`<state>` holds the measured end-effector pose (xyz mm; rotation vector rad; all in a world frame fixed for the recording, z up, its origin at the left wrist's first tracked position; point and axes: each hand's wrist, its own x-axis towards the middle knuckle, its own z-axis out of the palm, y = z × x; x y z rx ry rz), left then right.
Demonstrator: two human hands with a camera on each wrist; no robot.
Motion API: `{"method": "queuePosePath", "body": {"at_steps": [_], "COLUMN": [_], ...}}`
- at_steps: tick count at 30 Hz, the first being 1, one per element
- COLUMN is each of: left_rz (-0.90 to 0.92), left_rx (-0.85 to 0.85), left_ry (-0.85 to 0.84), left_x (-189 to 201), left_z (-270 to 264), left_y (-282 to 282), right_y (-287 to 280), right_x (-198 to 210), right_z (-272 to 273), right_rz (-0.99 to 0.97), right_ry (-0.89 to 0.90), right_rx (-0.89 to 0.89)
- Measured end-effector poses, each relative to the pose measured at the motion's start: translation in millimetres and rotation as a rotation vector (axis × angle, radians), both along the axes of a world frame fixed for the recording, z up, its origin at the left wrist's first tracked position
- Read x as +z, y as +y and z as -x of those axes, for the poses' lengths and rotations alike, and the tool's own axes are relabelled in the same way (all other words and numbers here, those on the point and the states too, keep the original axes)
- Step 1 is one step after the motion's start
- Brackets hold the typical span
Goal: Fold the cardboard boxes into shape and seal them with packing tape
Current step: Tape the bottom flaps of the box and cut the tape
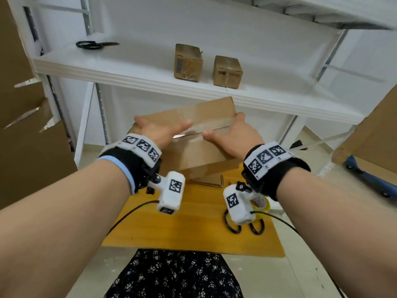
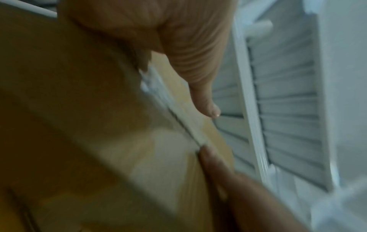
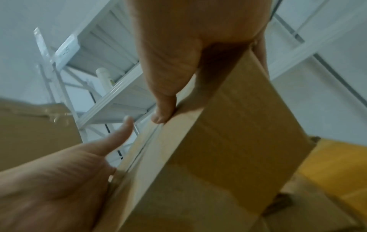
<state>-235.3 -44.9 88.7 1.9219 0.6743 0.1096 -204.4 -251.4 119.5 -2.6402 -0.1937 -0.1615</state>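
Observation:
I hold a brown cardboard box (image 1: 199, 153) tilted above the wooden table (image 1: 193, 229). Clear packing tape (image 1: 217, 125) runs along its closed top seam. My left hand (image 1: 159, 130) lies on the box's left part, fingers stretched to the far corner and thumb pointing along the seam. My right hand (image 1: 234, 136) grips the right end, thumb on top by the seam and fingers round the far side. In the left wrist view my left hand (image 2: 178, 47) is over the box (image 2: 79, 109) and the taped seam (image 2: 178, 119). The right wrist view shows my right hand (image 3: 188, 47) clamping the box (image 3: 238, 133).
A yellowish tape roll (image 1: 261, 203) and black-handled scissors (image 1: 234, 224) lie on the table's right side, flat cardboard (image 1: 210, 180) under the box. The white shelf (image 1: 129, 67) behind carries two small sealed boxes (image 1: 188, 62) (image 1: 227, 70) and other scissors (image 1: 94, 44). Large cardboard sheets (image 1: 32, 147) flank both sides.

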Motion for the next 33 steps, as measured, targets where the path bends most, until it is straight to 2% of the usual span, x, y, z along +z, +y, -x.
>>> {"method": "queuePosePath", "body": {"at_steps": [2,5,8,10,14,17,21,26,30,33], "left_rz": [-0.194,-0.318,-0.396,-0.265,-0.127,-0.019,0.044,0.098,0.300,0.361], "left_rx": [0.018,0.004,-0.001,-0.002,0.082,0.127,-0.014,-0.065,-0.058,-0.012], "left_ry": [-0.017,-0.047,-0.278,-0.466,-0.588,-0.568,-0.590,-0.728,-0.721,-0.656], "left_x": [10.5,6.4,5.8,9.7,16.4,23.0,20.1,35.9,47.6,48.3], "left_z": [6.1,4.4,-3.7,-6.7,-10.0,-8.7,-9.9,-4.3,0.3,-4.5], "left_y": [-16.0,-21.6,-15.2,-8.6,-2.5,-5.6,-8.6,-11.4,-12.9,-5.3], "right_y": [1.7,-6.4,-23.7,-32.6,-36.4,-34.4,-31.0,-39.3,-46.9,-51.7], "right_x": [-4.0,-8.1,-19.6,-26.5,-24.3,-14.5,-15.0,-26.4,-25.7,-16.5], "right_z": [-0.4,-2.4,-11.6,-16.3,-20.1,-23.5,-28.6,-35.7,-33.6,-23.8], "right_rz": [-0.069,-0.104,-0.281,-0.431,-0.523,-0.569,-0.727,-0.830,-0.890,-1.137], "right_ry": [-0.031,-0.050,-0.009,0.002,-0.073,-0.110,0.044,0.248,0.269,0.358], "right_rx": [-0.009,-0.029,-0.115,-0.180,-0.191,-0.190,-0.155,-0.209,-0.207,-0.090]}}
